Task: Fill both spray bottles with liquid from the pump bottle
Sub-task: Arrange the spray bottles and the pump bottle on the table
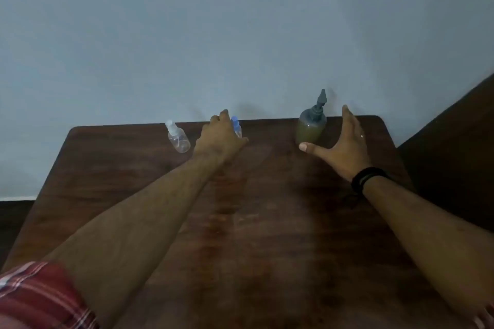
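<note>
Hiding blue-capped spray bottle (pixel 236 127) behind left hand (pixel 219 136), grip unclear

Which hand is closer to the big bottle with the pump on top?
The right hand. It is spread open right beside the pump bottle, thumb near its base. The left hand is farther away to the left, curled around the blue-capped spray bottle.

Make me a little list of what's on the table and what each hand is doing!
surface: wooden table
clear-capped spray bottle: upright, far left, untouched
blue-capped spray bottle: left hand curls round it
pump bottle: upright, greenish-brown liquid inside
right hand: open, spread beside the pump bottle
right wrist: black band
</note>
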